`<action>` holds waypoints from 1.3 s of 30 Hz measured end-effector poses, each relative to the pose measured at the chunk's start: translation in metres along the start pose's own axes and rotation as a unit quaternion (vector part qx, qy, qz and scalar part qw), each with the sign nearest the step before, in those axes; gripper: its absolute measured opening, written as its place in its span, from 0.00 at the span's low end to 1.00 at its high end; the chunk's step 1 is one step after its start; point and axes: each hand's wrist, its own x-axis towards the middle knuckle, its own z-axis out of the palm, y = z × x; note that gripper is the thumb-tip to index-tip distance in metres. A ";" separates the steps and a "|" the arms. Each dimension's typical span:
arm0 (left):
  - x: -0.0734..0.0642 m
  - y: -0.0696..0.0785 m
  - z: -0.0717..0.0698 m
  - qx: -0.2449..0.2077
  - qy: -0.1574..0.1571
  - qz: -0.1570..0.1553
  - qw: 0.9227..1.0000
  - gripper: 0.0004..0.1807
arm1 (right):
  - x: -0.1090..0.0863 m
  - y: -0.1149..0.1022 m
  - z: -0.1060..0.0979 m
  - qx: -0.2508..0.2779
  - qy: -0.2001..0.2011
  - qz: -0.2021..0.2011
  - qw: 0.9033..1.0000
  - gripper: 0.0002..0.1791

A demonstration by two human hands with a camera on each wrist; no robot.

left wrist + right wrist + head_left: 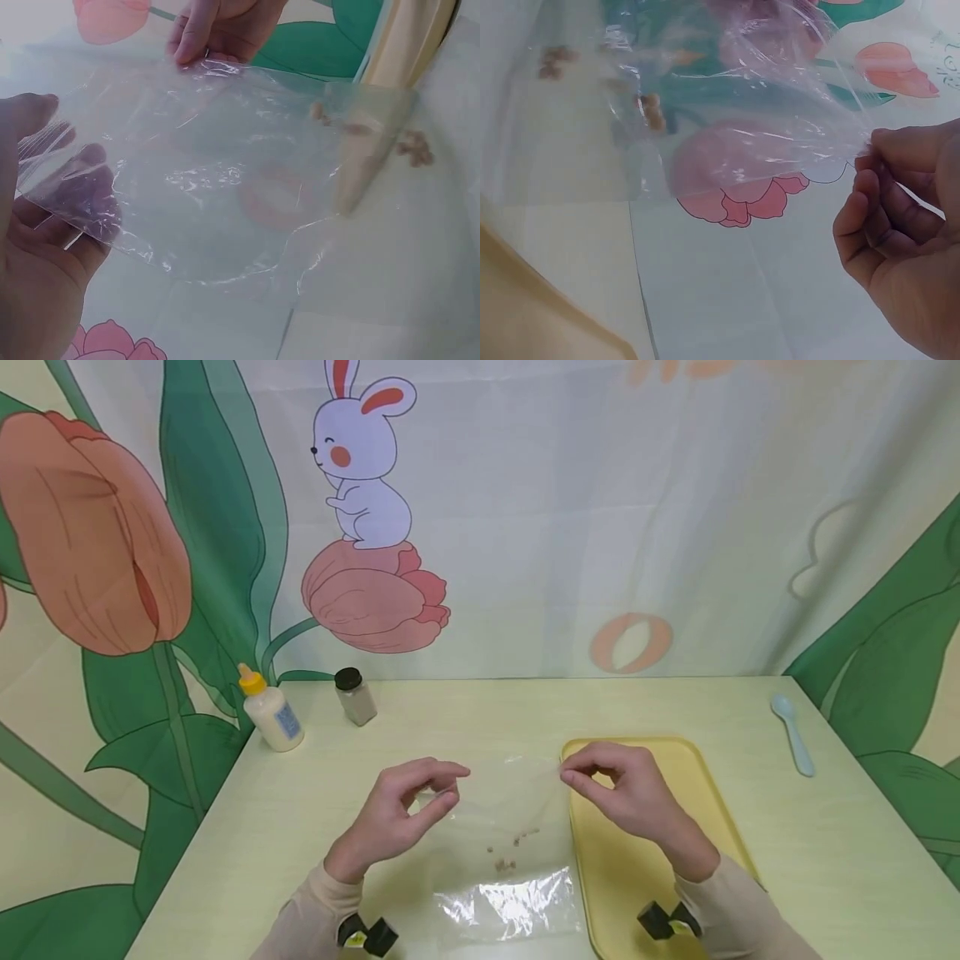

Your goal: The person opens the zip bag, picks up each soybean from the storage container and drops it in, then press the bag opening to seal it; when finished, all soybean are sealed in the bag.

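Observation:
A clear plastic bag (510, 810) stretches between both hands above the table. Small brown pieces (506, 865) show through its lower part; their kind is unclear. My left hand (408, 806) holds the bag's upper left side, fingers curled round the film and partly seen through it in the left wrist view, with the thumb apart from the index fingertip. Thumb and index finger of my right hand (626, 789) pinch the upper right corner, which the right wrist view shows pulled into creases (847, 112).
Under the right forearm lies a yellow tray (690, 768). Farther right is a light blue spoon (792, 735). At the back left stand a white glue bottle (273, 718) with a yellow cap and a small black-lidded jar (356, 700). A printed curtain (525, 527) hangs behind the table.

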 end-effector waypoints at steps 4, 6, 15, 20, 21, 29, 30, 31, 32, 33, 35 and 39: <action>0.001 0.001 0.000 -0.006 0.010 -0.020 1.000 0.24 | 0.000 -0.001 0.000 0.045 0.014 -0.007 0.999 0.11; 0.002 0.003 0.000 -0.004 0.013 -0.030 0.999 0.25 | 0.001 -0.001 0.000 0.050 0.018 -0.020 0.998 0.12; 0.019 0.012 -0.005 0.128 0.029 -0.029 0.991 0.24 | 0.004 0.001 -0.003 0.012 0.039 -0.060 0.997 0.13; 0.044 0.033 -0.001 0.232 -0.020 -0.010 0.972 0.24 | 0.005 0.002 -0.003 0.000 0.044 -0.065 0.997 0.11; 0.050 0.037 0.001 0.250 -0.035 -0.007 0.968 0.24 | 0.005 0.002 -0.003 -0.002 0.045 -0.066 0.997 0.11; 0.088 0.055 0.024 0.334 -0.149 -0.034 0.930 0.24 | 0.005 0.004 -0.001 -0.022 0.042 -0.063 0.997 0.12; 0.092 0.056 0.026 0.333 -0.159 -0.040 0.929 0.24 | 0.004 0.003 -0.001 -0.026 0.043 -0.059 0.997 0.12; 0.096 0.057 0.029 0.333 -0.168 -0.047 0.927 0.23 | 0.004 0.003 -0.001 -0.027 0.043 -0.056 0.997 0.12; 0.099 0.056 0.031 0.333 -0.175 -0.050 0.925 0.22 | 0.004 0.002 -0.002 -0.028 0.043 -0.051 0.997 0.12; 0.101 0.056 0.034 0.331 -0.181 -0.051 0.925 0.21 | 0.004 0.002 -0.002 -0.029 0.044 -0.049 0.997 0.12; 0.105 0.052 0.039 0.326 -0.190 -0.049 0.925 0.17 | 0.003 0.003 -0.003 -0.030 0.045 -0.047 0.997 0.12; 0.108 0.047 0.047 0.319 -0.191 -0.039 0.927 0.07 | 0.001 0.004 -0.004 -0.029 0.047 -0.047 0.997 0.12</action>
